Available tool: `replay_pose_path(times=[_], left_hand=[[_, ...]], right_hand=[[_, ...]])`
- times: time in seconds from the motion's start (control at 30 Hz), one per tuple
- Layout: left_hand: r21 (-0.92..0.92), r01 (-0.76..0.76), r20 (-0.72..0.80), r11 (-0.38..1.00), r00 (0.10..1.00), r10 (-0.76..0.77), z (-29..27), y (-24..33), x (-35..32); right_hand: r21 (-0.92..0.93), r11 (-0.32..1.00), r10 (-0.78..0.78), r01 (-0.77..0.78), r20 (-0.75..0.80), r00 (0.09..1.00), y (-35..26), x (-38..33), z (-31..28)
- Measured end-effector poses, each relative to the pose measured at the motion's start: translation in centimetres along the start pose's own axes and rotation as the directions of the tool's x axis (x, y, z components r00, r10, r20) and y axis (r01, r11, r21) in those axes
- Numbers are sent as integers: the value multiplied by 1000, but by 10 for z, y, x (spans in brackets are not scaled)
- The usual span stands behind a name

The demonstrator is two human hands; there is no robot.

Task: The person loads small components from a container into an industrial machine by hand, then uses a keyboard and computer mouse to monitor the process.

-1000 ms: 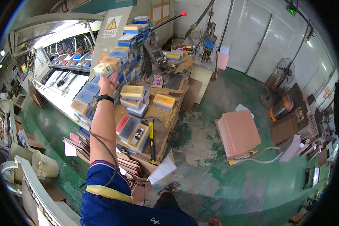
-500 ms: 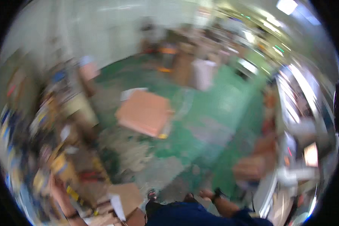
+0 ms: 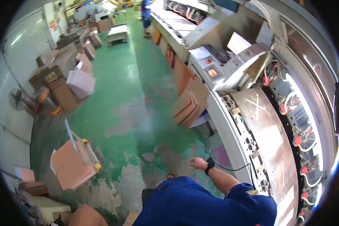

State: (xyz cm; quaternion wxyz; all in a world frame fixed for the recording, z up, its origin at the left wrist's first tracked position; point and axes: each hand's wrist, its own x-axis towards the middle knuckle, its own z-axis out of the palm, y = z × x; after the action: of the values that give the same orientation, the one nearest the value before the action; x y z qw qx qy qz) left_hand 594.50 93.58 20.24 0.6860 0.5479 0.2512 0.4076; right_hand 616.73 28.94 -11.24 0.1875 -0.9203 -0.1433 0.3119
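Note:
My right hand (image 3: 198, 163) hangs above the worn floor with its fingers curled in. Nothing shows in it. A black band (image 3: 210, 165) circles that wrist, and a dark cable runs from there toward the machine (image 3: 235, 158) on the right. Of my left side only a bare part of the arm (image 3: 87, 216) shows at the lower edge, and the hand is out of sight. Closest to that arm is a pale box-like thing (image 3: 49, 206). A stack of flat cardboard sheets (image 3: 71, 165) stands on the floor to the left.
A control panel with a screen (image 3: 213, 72) tops the machine. Leaning cardboard sheets (image 3: 192, 103) line its side. Boxes (image 3: 62, 92) and a fan (image 3: 17, 99) stand along the left wall. Farther off are a low cart (image 3: 117, 33) and a person in blue (image 3: 146, 17).
My view has swung to the right, bringing the machine in large. The cardboard stack now sits farther left. My left hand, earlier over the clutter at lower left, has left the picture.

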Motion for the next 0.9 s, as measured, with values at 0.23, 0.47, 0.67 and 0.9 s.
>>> replay_pose_path(times=[0.23,0.47,0.67,0.9], left_hand=[[42,51,71,998,996,-54,136,-45,27],[-77,11,231,997,973,7,316,-124,147],[-224,86,370,971,929,3,513,-185,242],[21,-7,345,1000,939,-1,544,-156,307]], right_hand=[[-364,879,338,-307,23,941,179,-21,58],[36,967,222,-252,369,902,68,55,1],[-130,990,-39,62,174,984,68,172,-58],[735,647,605,-206,-330,724,24,229,-251]])
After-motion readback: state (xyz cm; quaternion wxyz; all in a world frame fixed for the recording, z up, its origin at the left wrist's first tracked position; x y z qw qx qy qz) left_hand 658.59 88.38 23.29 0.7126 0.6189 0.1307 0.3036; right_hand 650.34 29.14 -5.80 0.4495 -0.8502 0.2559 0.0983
